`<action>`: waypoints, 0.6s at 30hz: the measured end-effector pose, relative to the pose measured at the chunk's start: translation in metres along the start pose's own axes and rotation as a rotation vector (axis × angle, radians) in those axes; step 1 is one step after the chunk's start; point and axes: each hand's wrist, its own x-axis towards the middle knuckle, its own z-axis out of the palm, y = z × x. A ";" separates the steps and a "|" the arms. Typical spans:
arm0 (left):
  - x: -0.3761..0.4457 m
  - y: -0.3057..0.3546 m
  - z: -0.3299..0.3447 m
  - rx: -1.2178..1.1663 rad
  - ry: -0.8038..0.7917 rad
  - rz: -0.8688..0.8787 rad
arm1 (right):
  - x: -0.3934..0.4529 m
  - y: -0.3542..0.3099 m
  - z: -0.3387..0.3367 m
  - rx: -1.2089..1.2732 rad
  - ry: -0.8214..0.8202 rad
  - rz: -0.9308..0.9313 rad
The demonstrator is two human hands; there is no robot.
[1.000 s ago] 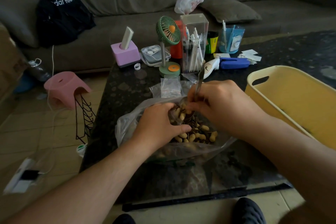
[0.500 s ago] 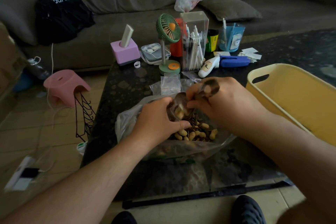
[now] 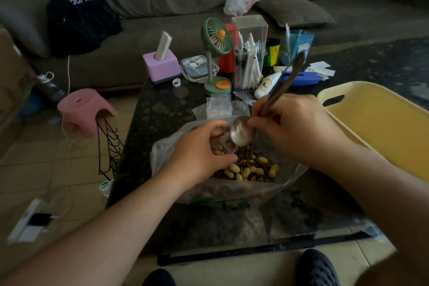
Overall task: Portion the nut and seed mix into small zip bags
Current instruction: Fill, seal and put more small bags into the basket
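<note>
Right hand [image 3: 294, 130]: fingers curled round handle of silver metal spoon [image 3: 241, 133]; bowl tilted down, empty, above small clear zip bag [image 3: 224, 144]. Left hand [image 3: 199, 155]: fingers curled round small bag, holding it inside large clear plastic bag [image 3: 274, 189]. Peanut and striped seed mix [image 3: 248, 168]: inside large bag on dark speckled desk [image 3: 162, 123]. Spare clear zip bags [image 3: 218, 108]: on desk just beyond large bag. Pale yellow plastic basket [image 3: 380, 123]: right of hands.
</note>
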 end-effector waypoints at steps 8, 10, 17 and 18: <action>0.003 -0.003 -0.003 -0.118 0.016 0.016 | 0.000 0.001 -0.005 -0.106 -0.074 0.066; 0.003 -0.004 -0.004 -0.135 0.020 0.008 | -0.001 0.000 -0.004 -0.109 -0.115 0.092; -0.002 0.001 -0.019 -0.226 0.022 -0.001 | -0.004 0.006 0.001 -0.117 -0.240 0.131; -0.003 0.002 -0.020 -0.249 0.013 -0.005 | -0.005 0.006 0.001 -0.129 -0.274 0.137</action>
